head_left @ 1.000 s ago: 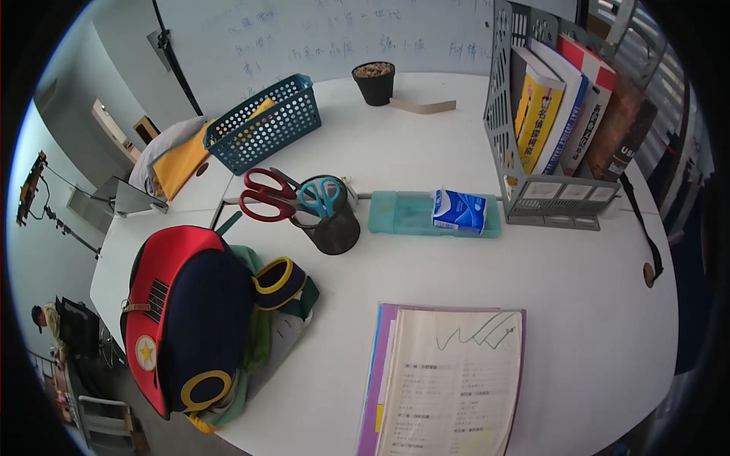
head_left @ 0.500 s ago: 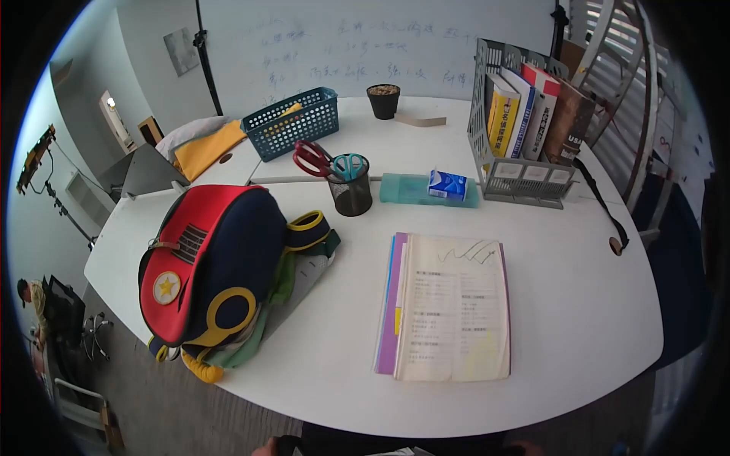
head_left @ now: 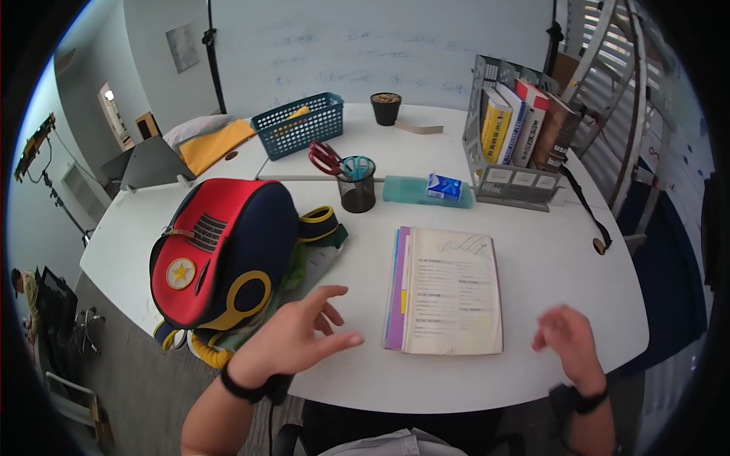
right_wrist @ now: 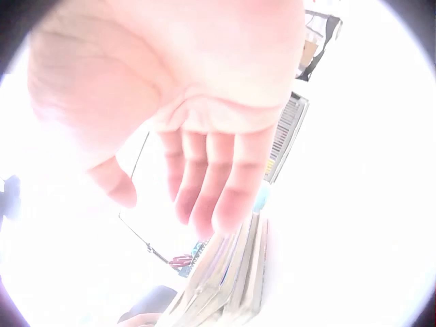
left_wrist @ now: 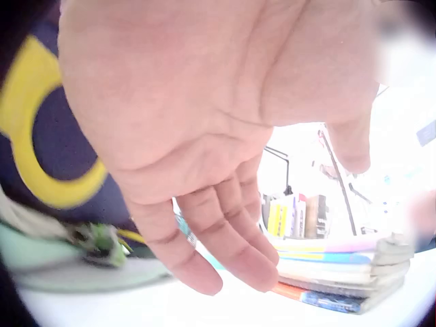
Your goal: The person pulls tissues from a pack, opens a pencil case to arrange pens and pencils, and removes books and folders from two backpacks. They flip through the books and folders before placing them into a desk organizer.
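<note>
A stack of books (head_left: 456, 296), topped by a worn book with a scribbled page, lies near the front of the white table. My left hand (head_left: 304, 330) hovers to its left, thumb and fingers spread and holding nothing. On the other side my right hand (head_left: 569, 342) is raised with relaxed fingers, also holding nothing. The left wrist view shows the stack's layered edges (left_wrist: 334, 266) beyond the fingertips. In the right wrist view the page edges (right_wrist: 228, 272) show just past the fingers. A red and navy backpack (head_left: 236, 251) sits beside my left forearm.
Behind the books are a mesh cup (head_left: 357, 194) with scissors, a teal case (head_left: 403, 190) and a blue packet (head_left: 444, 187) on it. Farther back stand a teal basket (head_left: 300, 137), a black pot (head_left: 386, 112) and a grey rack (head_left: 517, 186) of books.
Both hands have come up from below the table edge to either side of the book stack. The head view has tilted and moved back, bringing the whole stack and the table's front edge into sight.
</note>
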`<state>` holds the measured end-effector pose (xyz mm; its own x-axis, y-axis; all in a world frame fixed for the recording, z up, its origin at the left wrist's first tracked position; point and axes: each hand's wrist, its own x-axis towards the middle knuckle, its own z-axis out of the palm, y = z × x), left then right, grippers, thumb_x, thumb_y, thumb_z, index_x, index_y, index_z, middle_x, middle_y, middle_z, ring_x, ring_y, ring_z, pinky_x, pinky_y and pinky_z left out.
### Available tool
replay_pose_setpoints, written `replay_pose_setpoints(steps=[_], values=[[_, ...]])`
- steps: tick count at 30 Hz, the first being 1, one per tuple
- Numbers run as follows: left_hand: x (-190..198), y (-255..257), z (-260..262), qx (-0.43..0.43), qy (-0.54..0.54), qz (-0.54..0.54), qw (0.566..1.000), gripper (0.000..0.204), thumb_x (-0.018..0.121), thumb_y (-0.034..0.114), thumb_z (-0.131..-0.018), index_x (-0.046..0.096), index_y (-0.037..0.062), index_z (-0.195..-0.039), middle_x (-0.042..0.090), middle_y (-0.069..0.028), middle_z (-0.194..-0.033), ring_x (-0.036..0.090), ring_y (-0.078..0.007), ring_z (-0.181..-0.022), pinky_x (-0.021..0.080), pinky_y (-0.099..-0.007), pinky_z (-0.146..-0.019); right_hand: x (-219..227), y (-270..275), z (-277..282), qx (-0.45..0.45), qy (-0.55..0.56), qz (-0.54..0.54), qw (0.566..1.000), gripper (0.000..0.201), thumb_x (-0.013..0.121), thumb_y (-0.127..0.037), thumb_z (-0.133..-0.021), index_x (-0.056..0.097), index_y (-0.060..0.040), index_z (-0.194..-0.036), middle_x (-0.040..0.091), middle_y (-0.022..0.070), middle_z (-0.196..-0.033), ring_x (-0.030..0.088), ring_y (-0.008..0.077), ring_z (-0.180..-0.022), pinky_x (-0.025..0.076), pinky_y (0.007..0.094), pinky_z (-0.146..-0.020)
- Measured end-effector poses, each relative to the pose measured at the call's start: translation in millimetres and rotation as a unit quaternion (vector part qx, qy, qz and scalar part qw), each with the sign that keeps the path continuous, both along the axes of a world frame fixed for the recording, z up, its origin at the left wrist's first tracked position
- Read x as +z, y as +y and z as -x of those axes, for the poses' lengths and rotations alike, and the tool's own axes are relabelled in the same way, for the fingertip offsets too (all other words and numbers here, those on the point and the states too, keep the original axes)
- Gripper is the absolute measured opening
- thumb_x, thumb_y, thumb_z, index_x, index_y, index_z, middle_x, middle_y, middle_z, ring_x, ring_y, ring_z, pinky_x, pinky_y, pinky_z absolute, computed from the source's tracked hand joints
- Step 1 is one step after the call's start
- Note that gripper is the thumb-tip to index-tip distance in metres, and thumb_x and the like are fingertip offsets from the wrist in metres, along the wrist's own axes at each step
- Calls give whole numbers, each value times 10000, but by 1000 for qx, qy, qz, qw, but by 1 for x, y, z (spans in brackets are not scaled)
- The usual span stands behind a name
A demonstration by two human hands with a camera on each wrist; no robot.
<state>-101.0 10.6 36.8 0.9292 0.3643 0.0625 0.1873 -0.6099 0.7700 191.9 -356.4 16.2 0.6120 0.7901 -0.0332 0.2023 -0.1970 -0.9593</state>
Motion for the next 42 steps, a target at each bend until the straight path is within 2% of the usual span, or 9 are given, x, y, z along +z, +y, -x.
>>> replay_pose_setpoints(steps=[2,9,16,18,26,31,37,39,42], values=[[-2,1,-40,29,169,89,981,899,798,531,-957,456,-40,-1561,759,-197,-1070,757,-303,-1005,589,-379,-901,2,50,-13,-37,80,1,996,406,674,-173,-1070,585,16,-1418,661,67,-965,733,205,-977,609,350,-828],[-32,-5,-86,-44,95,44,993,1018,773,565,-955,357,-85,-1620,724,-308,-1221,754,-396,-1049,590,-431,-939,-31,119,-32,63,36,61,996,669,717,-277,-1062,444,13,-1599,679,160,-1406,678,233,-1204,524,368,-1074],[-11,-21,-92,-25,207,90,974,1013,746,498,-971,313,-179,-1587,588,-399,-1410,699,-466,-1189,563,-440,-1036,-41,118,-26,83,0,-11,997,673,693,-268,-1073,418,21,-1615,639,183,-1478,626,261,-1336,489,385,-1131],[-26,-28,-86,-6,53,-61,997,1031,759,481,-962,300,-216,-1568,569,-411,-1426,683,-495,-1211,556,-458,-1049,-40,117,-24,74,-7,-5,997,694,697,-272,-1069,403,18,-1627,627,193,-1492,608,276,-1366,466,397,-1159],[-27,-27,-76,21,2,-95,995,1018,853,413,-910,350,-155,-1589,480,-378,-1548,506,-490,-1448,451,-454,-1190,-57,118,-26,59,-64,10,996,741,703,-242,-1058,353,16,-1658,576,207,-1542,589,281,-1382,474,406,-1149],[48,-19,3,-11,-101,-190,977,811,955,222,-770,623,-10,-1473,697,-229,-1319,696,-391,-1162,561,-422,-979,-51,118,-23,6,27,-16,1000,793,727,-192,-1028,315,39,-1664,637,198,-1439,668,253,-1238,545,372,-1051],[33,-7,88,173,95,-87,976,420,942,51,-659,830,63,-1064,753,-107,-971,735,-264,-938,578,-377,-790,-43,122,-20,5,99,-30,995,854,775,-191,-992,294,73,-1646,716,215,-1279,721,237,-1124,576,367,-996],[7,3,102,250,-32,-294,922,418,945,32,-667,818,73,-1063,742,-102,-914,732,-286,-831,608,-382,-777,-44,122,-21,-2,96,-31,995,840,782,-170,-986,306,86,-1629,728,219,-1237,737,232,-1078,586,352,-963],[25,6,98,432,-148,-359,814,433,946,-24,-591,800,28,-996,726,-134,-1093,690,-342,-1102,585,-430,-895,-45,121,-23,-19,106,-26,994,817,782,-144,-982,321,90,-1615,740,210,-1191,748,226,-1041,592,337,-932]])
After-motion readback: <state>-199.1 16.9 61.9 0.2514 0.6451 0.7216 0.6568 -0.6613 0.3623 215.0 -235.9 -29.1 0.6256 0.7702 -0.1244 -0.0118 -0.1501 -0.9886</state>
